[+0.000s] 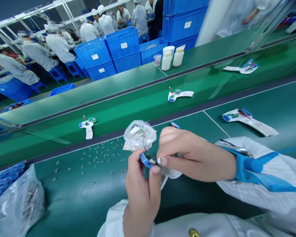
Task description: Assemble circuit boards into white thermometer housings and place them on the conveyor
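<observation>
My left hand (140, 187) is closed round a small white device half with a blue ring end (146, 161), held above the green bench. Red and black wires rise from it toward a small clear plastic bag (139, 134) lying just behind. My right hand (187, 153) is pinched at the same blue end, its fingertips against the part; what it grips there is too small to name. A blue wrist strap (251, 169) sits on my right wrist. Several tiny metal screws (98, 156) lie scattered on the bench to the left of my hands.
White gun-shaped housings lie about: one (249, 121) on the bench at right, others (88, 126) (179, 94) (243, 67) on the green conveyor. A plastic bag of parts (19, 200) sits at lower left. White bottles (171, 56) and blue crates (108, 56) stand beyond; other workers sit behind.
</observation>
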`<state>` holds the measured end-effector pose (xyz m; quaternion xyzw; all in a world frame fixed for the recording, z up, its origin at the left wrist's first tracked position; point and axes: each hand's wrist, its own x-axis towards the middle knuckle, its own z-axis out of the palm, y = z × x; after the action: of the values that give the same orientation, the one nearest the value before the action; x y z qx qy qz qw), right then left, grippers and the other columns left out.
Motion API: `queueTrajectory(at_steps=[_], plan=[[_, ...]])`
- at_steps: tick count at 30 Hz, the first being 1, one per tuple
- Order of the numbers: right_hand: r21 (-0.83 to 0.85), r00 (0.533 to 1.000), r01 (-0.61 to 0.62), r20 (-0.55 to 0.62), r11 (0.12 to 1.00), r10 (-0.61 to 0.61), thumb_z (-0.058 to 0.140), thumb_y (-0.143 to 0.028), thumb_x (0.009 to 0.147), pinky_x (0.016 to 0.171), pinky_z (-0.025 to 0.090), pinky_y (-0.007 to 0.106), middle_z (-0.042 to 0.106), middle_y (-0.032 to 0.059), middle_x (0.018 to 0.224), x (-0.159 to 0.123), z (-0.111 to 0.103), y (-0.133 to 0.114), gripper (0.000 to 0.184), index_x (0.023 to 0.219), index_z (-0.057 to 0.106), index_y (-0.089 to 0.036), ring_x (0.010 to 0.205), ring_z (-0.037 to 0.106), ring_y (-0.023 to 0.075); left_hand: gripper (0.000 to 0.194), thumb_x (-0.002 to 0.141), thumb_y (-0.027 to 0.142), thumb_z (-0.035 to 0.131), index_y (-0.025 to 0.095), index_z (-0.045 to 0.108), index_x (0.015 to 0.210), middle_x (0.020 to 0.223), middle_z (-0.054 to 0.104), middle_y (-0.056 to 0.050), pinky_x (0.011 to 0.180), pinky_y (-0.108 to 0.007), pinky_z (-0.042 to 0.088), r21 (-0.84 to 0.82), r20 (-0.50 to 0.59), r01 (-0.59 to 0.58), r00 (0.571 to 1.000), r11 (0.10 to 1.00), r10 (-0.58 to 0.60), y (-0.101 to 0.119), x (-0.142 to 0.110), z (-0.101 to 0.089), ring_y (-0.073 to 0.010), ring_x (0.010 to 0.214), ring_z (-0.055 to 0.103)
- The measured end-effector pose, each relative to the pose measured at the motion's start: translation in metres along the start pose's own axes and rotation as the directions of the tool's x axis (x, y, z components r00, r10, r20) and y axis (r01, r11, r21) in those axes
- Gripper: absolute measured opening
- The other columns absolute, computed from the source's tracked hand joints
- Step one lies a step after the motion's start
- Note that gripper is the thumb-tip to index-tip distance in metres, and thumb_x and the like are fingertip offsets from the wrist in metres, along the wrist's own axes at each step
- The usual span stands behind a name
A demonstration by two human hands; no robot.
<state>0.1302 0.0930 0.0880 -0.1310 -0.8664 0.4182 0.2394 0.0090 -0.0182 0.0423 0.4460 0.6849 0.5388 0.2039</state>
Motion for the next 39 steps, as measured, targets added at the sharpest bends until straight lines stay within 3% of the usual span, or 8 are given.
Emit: queueTrajectory(at_steps=[5, 11, 21, 24, 27, 30, 35, 39], plan=[[-0.143, 0.990, 0.126, 0.086, 0.982, -0.115, 0.044, -0.009, 0.081, 0.066, 0.031, 0.028, 0.047, -0.0011, 0.054, 0.006, -0.009, -0.008, 0.028, 0.055, 0.051, -0.016, 0.058, 0.036, 0.0105, 0.035, 0.089, 0.049, 0.052, 0.027, 0.057, 0.116, 0.093, 0.068, -0.004, 0.067, -0.028, 0.042, -0.113, 0.046, 0.034, 0.999, 0.993, -0.029, 0.007, -0.008, -0.003, -0.0187, 0.074, 0.060], [-0.167, 0.977, 0.158, 0.167, 0.973, -0.130, 0.041, -0.011, 0.078, 0.064, 0.030, 0.029, 0.043, -0.0009, 0.052, 0.009, -0.014, -0.015, 0.027, 0.052, 0.041, -0.017, 0.055, 0.031, 0.0112, 0.037, 0.087, 0.052, 0.054, 0.029, 0.061, 0.115, 0.092, 0.069, -0.003, 0.066, -0.029, 0.042, -0.192, 0.110, 0.080, 0.992, 0.978, -0.060, 0.011, -0.010, -0.010, -0.0182, 0.068, 0.058], [-0.210, 0.962, 0.162, 0.252, 0.964, -0.107, 0.040, -0.011, 0.077, 0.063, 0.029, 0.030, 0.038, -0.0009, 0.048, 0.012, -0.019, -0.021, 0.032, 0.049, 0.027, -0.017, 0.052, 0.023, 0.0117, 0.036, 0.089, 0.050, 0.053, 0.028, 0.061, 0.115, 0.069, 0.064, 0.000, 0.068, -0.028, 0.042, -0.223, 0.212, 0.074, 0.977, 0.972, -0.026, 0.010, -0.010, -0.014, -0.0199, 0.071, 0.060], [-0.226, 0.960, 0.155, 0.265, 0.962, -0.092, 0.040, -0.012, 0.078, 0.063, 0.029, 0.030, 0.034, -0.0012, 0.048, 0.012, -0.020, -0.023, 0.034, 0.048, 0.026, -0.017, 0.051, 0.020, 0.0117, 0.038, 0.089, 0.050, 0.052, 0.027, 0.059, 0.117, 0.081, 0.069, -0.003, 0.072, -0.030, 0.043, -0.214, 0.236, 0.085, 0.971, 0.973, -0.032, 0.010, -0.012, -0.013, -0.0218, 0.077, 0.062], [-0.227, 0.956, 0.145, 0.284, 0.963, -0.077, 0.041, -0.011, 0.078, 0.062, 0.028, 0.031, 0.031, -0.0013, 0.046, 0.012, -0.020, -0.024, 0.035, 0.047, 0.025, -0.017, 0.052, 0.020, 0.0120, 0.035, 0.088, 0.046, 0.056, 0.028, 0.061, 0.117, 0.108, 0.068, -0.006, 0.081, -0.031, 0.042, -0.202, 0.135, 0.013, 0.991, 0.979, 0.015, 0.010, -0.013, -0.011, -0.0243, 0.094, 0.062], [-0.229, 0.945, 0.145, 0.319, 0.963, -0.066, 0.042, -0.011, 0.078, 0.062, 0.028, 0.031, 0.031, -0.0010, 0.045, 0.013, -0.022, -0.025, 0.036, 0.046, 0.025, -0.017, 0.052, 0.022, 0.0124, 0.032, 0.086, 0.041, 0.060, 0.029, 0.064, 0.116, 0.118, 0.065, -0.006, 0.087, -0.030, 0.041, -0.166, 0.079, -0.036, 0.996, 0.985, 0.050, 0.008, -0.013, -0.014, -0.0249, 0.102, 0.060], [-0.270, 0.927, 0.158, 0.372, 0.950, -0.049, 0.044, -0.011, 0.078, 0.060, 0.027, 0.031, 0.039, -0.0007, 0.047, 0.014, -0.023, -0.025, 0.035, 0.047, 0.029, -0.016, 0.053, 0.024, 0.0124, 0.041, 0.086, 0.021, 0.061, 0.031, 0.058, 0.126, 0.122, 0.064, -0.006, 0.090, -0.031, 0.041, -0.124, 0.298, -0.100, 0.945, 0.987, 0.134, 0.001, -0.008, -0.026, -0.0257, 0.108, 0.060], [-0.296, 0.918, 0.166, 0.395, 0.941, -0.038, 0.047, -0.008, 0.077, 0.062, 0.027, 0.031, 0.044, -0.0008, 0.050, 0.014, -0.023, -0.025, 0.032, 0.048, 0.034, -0.016, 0.054, 0.026, 0.0120, 0.047, 0.088, 0.020, 0.058, 0.034, 0.049, 0.132, 0.122, 0.064, -0.005, 0.088, -0.030, 0.042, -0.064, 0.335, -0.179, 0.923, 0.982, 0.190, -0.001, -0.007, -0.030, -0.0237, 0.104, 0.062]])
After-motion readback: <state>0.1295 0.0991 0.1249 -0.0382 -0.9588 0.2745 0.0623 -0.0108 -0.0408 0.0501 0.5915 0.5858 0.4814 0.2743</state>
